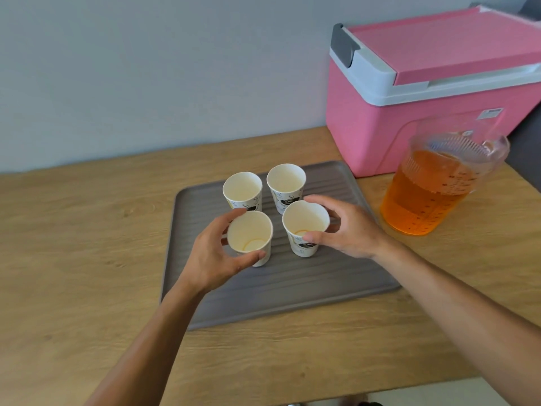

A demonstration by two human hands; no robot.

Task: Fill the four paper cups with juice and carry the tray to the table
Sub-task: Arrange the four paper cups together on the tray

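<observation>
Four white paper cups stood upright in a 2x2 group on the grey ribbed plastic tray [322,276], toward its far half. Left hand [213,256] wrapped the near-left cup [250,234], thumb & fingers curled round its wall. Right hand [348,230] likewise gripped the near-right cup [304,224]. Far-left cup [242,189] & far-right cup [286,181] sat untouched. Clear plastic jug of orange juice [433,189] stood just right of tray; pink cooler box w/ white-rimmed lid [409,98] behind the tray's far-right corner.

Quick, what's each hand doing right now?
Left hand: shut on the near-left cup.
Right hand: shut on the near-right cup.
</observation>
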